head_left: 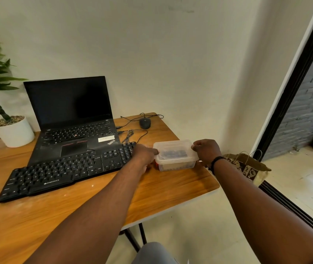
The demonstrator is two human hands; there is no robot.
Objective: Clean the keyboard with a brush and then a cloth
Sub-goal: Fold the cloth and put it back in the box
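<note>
From the head camera, a warm wood-grain counter [94, 210] with a rounded corner and pale edge carries a flat black keyboard [66, 168], its low matte keys running diagonally from the near left toward the middle, its far end just beside a clear plastic container [175, 155]. The container is a rounded rectangular tub with a translucent lid; dark things show blurred through its walls, too unclear to name. The left hand [145, 156] grips the tub's left end, fingers curled against the rim, and the right hand [207, 150] pinches the lid's right edge, a dark beaded band on that wrist. Behind the keyboard an open black laptop [71, 119] stands with a dull dark screen, its front edge touching the keyboard. A smooth oval black mouse [145, 123] lies farther back, thin cables looping near it. A white round pot with a leafy plant [12, 130] sits at left. A crumpled brown paper bag [247, 166] stands on the pale floor beyond the counter's right edge.
</note>
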